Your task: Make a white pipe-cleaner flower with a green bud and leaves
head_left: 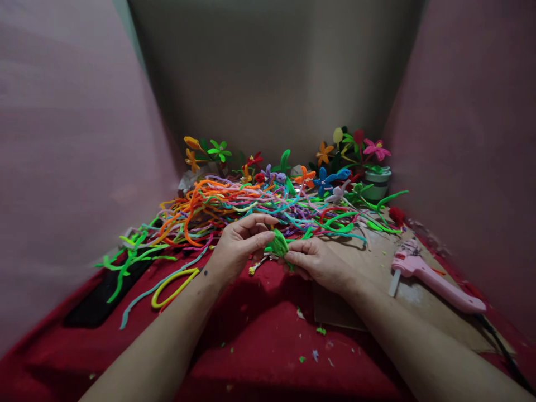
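Note:
Between my two hands is a bright green pipe-cleaner piece [278,244], bunched into a bud or leaf shape. My left hand [247,237] pinches its upper left side between thumb and fingers. On the lower right, my right hand [312,261] grips the same piece, its thumb and forefinger closed at the base. Just behind the hands lies a large heap of loose pipe cleaners [234,201] in orange, pink, blue, purple and green. Yellow scissor-like handles [175,287] rest beside my left wrist.
A pink glue gun [439,282] lies on a brown board [347,312] at the right, its cord trailing forward. A black flat object [94,298] is at the left. Finished pipe-cleaner flowers and a small pot [377,184] stand at the back. Scraps dot the red cloth [259,346].

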{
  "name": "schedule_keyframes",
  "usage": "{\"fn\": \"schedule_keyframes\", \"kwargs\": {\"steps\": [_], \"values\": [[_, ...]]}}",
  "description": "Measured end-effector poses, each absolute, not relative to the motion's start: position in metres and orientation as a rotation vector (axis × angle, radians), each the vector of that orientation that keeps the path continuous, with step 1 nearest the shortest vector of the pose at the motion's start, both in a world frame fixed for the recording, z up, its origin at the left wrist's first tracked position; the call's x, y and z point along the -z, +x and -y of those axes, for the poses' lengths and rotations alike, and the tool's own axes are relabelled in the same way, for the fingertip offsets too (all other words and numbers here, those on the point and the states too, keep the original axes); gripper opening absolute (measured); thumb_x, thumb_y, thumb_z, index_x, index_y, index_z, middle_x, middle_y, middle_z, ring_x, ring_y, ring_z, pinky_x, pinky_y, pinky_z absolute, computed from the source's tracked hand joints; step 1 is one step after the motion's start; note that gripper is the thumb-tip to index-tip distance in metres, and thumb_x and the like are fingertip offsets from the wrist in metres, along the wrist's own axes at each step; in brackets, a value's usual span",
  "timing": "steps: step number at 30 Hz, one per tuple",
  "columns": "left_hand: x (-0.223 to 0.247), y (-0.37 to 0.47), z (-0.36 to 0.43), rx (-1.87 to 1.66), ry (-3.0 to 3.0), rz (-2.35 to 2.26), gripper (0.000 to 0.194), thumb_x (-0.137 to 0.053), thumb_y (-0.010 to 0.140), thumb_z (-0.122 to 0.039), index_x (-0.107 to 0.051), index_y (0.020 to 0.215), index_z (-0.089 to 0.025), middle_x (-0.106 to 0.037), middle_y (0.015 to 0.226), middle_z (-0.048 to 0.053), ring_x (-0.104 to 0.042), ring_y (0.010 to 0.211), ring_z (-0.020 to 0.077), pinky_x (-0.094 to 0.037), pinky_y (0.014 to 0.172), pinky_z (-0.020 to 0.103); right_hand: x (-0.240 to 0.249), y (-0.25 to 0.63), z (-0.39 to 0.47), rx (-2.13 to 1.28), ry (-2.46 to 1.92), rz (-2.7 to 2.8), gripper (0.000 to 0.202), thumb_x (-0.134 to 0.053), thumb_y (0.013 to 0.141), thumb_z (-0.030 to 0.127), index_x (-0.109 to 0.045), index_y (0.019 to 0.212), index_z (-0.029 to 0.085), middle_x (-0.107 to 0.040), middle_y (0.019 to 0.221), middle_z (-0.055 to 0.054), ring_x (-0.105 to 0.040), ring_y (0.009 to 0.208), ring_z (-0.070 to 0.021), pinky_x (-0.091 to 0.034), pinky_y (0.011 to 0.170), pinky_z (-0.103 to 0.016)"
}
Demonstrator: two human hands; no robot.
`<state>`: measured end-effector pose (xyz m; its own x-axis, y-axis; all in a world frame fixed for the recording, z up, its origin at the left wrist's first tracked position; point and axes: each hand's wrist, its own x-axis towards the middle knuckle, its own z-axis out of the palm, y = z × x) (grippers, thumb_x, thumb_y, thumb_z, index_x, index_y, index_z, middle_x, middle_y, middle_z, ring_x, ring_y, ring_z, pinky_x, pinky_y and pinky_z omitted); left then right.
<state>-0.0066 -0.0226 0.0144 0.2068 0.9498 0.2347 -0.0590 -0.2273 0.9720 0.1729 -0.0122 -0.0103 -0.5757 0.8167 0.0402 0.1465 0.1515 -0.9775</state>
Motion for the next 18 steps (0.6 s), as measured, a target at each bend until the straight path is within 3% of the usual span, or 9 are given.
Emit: {"fn": "schedule_keyframes", "kwargs": {"steps": [6, 18], "values": [[-0.0153, -0.0088, 0.0224, -1.198, 1.499, -0.945, 0.012, -0.065, 0.074, -0.024, -0.061, 0.082, -0.017, -0.053, 0.061, -0.004, -0.041, 0.045, 0.0033, -0.033, 0.043, 0.016, 0.0099, 0.1742, 0.0116, -1.448, -0.932, 1.86, 0.026, -0.049, 0.078, 0.029, -0.045, 0.056, 0.017, -0.037, 0.041, 0.007, -0.03, 0.038, -0.0051, -0.021, 0.04, -0.021], [-0.0191, -0.0138, 0.0215, -1.057, 1.375, -0.836, 0.013, -0.067, 0.072, -0.021, -0.056, 0.077, -0.015, -0.049, 0.059, -0.005, -0.034, 0.042, 0.0009, -0.024, 0.04, 0.014, 0.0065, 0.1743, 0.0165, -1.468, -0.915, 1.974, 0.025, -0.047, 0.081, 0.025, -0.044, 0.057, 0.017, -0.037, 0.043, 0.007, -0.032, 0.039, -0.0051, -0.023, 0.041, -0.02]]}}
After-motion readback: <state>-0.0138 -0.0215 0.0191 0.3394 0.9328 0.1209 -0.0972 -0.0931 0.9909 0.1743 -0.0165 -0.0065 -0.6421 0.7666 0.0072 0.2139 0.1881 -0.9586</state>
